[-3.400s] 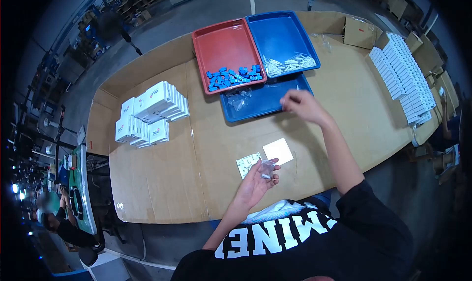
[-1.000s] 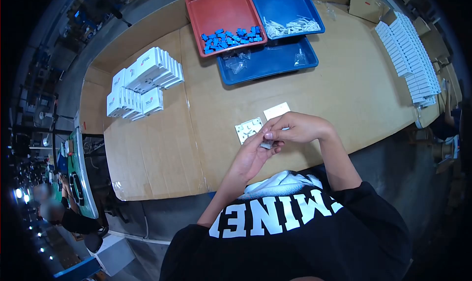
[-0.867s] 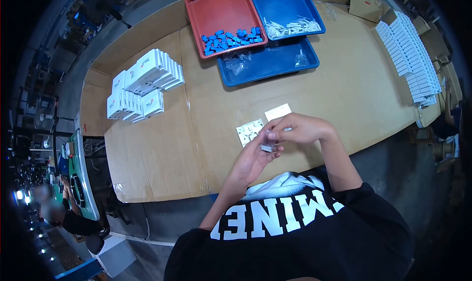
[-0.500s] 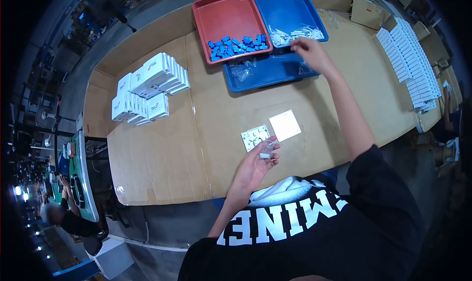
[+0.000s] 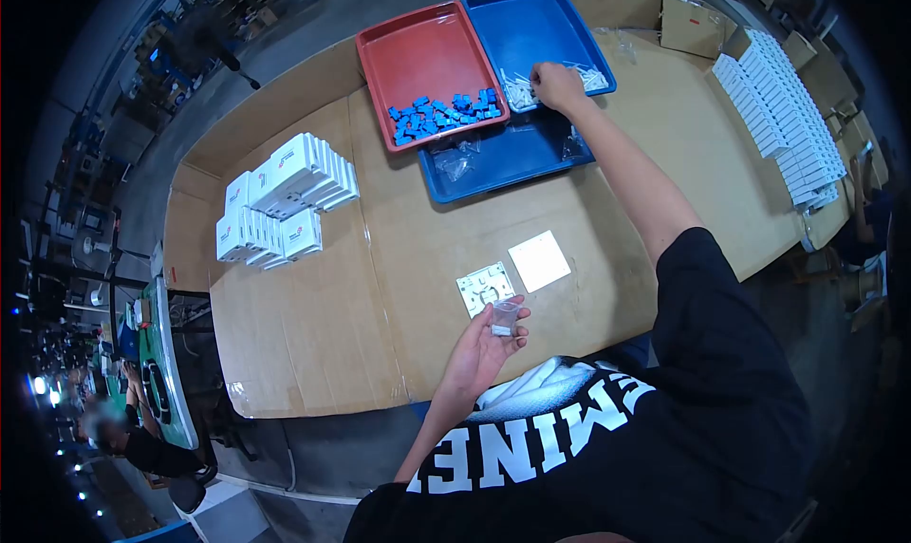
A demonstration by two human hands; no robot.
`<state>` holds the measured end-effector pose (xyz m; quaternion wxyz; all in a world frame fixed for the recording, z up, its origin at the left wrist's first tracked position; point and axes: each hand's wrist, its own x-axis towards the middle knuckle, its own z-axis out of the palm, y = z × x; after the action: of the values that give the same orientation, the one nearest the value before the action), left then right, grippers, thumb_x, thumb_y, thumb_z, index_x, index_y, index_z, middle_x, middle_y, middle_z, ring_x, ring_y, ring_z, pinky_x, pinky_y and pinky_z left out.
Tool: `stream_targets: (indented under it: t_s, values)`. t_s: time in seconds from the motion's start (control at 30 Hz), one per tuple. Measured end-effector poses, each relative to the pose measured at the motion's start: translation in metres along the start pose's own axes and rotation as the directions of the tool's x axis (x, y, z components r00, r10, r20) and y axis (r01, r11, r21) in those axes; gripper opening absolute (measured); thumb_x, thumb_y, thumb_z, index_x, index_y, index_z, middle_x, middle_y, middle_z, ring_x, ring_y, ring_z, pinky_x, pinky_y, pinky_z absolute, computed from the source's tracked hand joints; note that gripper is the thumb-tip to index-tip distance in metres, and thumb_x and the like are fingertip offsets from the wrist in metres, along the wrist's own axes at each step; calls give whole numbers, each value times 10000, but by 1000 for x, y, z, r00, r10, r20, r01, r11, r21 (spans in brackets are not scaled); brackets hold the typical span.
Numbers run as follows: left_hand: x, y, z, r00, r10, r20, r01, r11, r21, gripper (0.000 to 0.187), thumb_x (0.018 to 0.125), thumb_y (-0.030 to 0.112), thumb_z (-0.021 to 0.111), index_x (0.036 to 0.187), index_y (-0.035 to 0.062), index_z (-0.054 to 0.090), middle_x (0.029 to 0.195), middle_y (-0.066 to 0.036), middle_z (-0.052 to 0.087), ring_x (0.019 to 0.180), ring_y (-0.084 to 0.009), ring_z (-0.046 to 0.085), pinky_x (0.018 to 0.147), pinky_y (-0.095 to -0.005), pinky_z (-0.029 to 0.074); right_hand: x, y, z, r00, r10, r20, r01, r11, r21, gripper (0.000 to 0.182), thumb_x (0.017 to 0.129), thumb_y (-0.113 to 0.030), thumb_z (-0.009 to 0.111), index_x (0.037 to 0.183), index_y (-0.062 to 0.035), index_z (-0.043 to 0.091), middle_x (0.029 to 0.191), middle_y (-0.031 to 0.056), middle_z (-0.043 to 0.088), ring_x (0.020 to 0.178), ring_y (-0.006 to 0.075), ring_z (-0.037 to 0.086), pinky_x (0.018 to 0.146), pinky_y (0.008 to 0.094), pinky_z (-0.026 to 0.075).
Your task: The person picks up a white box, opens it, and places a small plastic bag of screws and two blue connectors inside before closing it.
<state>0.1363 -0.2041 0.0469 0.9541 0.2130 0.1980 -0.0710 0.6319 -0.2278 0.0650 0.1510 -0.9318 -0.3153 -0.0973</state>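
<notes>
A clear bag (image 5: 507,315) is held in the left grip (image 5: 483,351). White pieces (image 5: 592,78) are spread beside the right grip (image 5: 558,85), whose hold on any cannot be told.

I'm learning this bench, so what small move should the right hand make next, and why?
Probably lift a piece toward the bag: the right hand is at the white pieces in the upper blue tray, and the left hand holds a small clear bag.
</notes>
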Motion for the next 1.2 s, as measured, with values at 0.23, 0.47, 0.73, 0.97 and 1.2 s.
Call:
stream_targets:
  t_s: [0.23,0.47,0.73,0.97,1.2]
  values:
    - [1,1,-4,1000,29,-2,-29,1000,-7,527,1113,391,381,1439,-10,487,1237,-127,637,995,-198,615,922,-330,508,2,-13,-7,995,14,104,-3,994,-110,151,892,-200,646,982,-125,742,1029,125,751,1044,321,697,948,514,442]
    - [-4,10,6,994,105,29,-103,993,-65,524,1103,392,407,1445,2,485,1231,-123,634,979,-213,620,914,-365,518,6,0,-3,992,-92,89,98,993,-61,209,865,-224,673,1018,-110,757,1073,155,751,1063,324,703,984,496,441]
    - [4,21,21,979,196,-63,-204,965,-165,481,1090,412,451,1416,67,530,1128,-67,657,927,-206,628,854,-367,529,-58,15,-20,992,96,-77,0,627,779,224,899,-144,734,1081,-14,740,925,64,738,850,142,673,777,295,534]
    - [27,27,41,987,153,-45,-158,980,-123,524,1074,427,489,1437,50,520,1176,-76,669,971,-209,639,875,-354,543,-254,-69,-78,954,94,286,-301,324,897,161,942,-101,726,1077,-23,764,977,-2,682,854,74,574,758,221,461]
    - [38,18,51,994,96,-46,-94,995,41,520,1084,405,479,1458,44,504,1338,-109,643,1149,-246,648,948,-374,547,-297,-73,-122,984,-46,169,-152,263,953,159,930,-95,736,1061,-10,764,867,-5,662,790,70,557,712,238,448]
